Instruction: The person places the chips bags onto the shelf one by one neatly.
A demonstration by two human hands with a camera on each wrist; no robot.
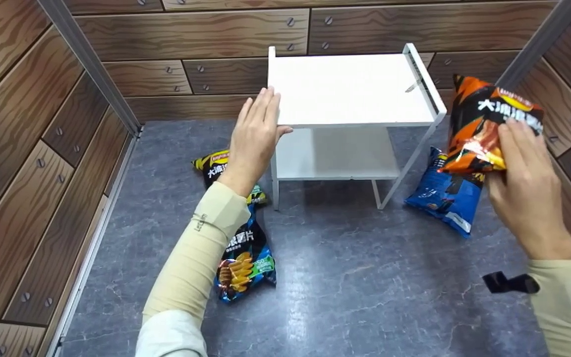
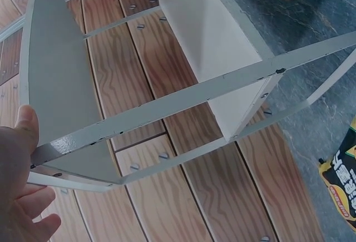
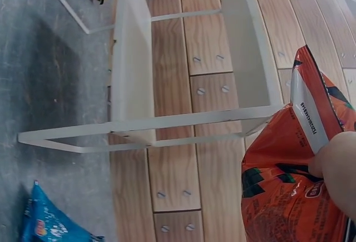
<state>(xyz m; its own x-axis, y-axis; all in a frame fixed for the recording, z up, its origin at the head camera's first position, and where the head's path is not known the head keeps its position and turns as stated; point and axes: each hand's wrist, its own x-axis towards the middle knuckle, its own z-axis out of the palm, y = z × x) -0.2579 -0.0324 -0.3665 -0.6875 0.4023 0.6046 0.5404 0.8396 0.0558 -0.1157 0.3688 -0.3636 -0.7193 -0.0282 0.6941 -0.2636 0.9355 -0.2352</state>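
Observation:
A white two-tier side table point(image 1: 345, 89) stands on the floor in front of me. My left hand point(image 1: 257, 124) holds its near left corner, the thumb over the front edge and the fingers along the side rail. From the left wrist view, the frame's bar runs in between the thumb and the fingers of that hand point(image 2: 25, 169). Right of the table, my right hand point(image 1: 528, 173) grips an orange and black bag of chips point(image 1: 479, 134) in the air. The right wrist view shows the thumb pressed on the orange back of the bag point(image 3: 283, 181).
A blue chip bag point(image 1: 446, 196) lies on the floor right of the table. To the left lie a yellow and black chip bag point(image 1: 211, 161) and a blue and black one point(image 1: 246, 267), partly behind my left arm. Wood-patterned panels point(image 1: 191, 34) enclose the grey floor point(image 1: 355, 277).

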